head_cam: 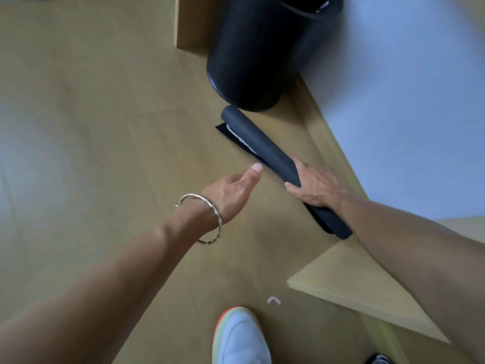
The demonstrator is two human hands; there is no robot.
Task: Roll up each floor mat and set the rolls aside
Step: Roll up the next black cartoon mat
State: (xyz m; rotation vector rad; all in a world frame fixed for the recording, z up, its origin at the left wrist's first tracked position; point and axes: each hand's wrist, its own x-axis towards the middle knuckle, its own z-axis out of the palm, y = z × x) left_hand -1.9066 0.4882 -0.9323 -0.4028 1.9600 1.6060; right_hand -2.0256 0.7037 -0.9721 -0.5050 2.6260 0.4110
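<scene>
A dark grey floor mat [258, 143] lies rolled into a long tube on the wooden floor, running diagonally from the black bin toward the lower right. A short flap of it still lies flat along the tube's left side. My right hand [313, 186] is shut around the roll a little below its middle. My left hand [235, 189], with a silver bangle on the wrist, hovers open just left of the roll, fingers apart and touching nothing.
A tall black bin [262, 53] stands on the floor at the roll's far end. A wooden skirting board [330, 143] and white wall run along the right. A wooden panel corner [349, 285] juts in at lower right. My white shoe [240, 337] is at the bottom.
</scene>
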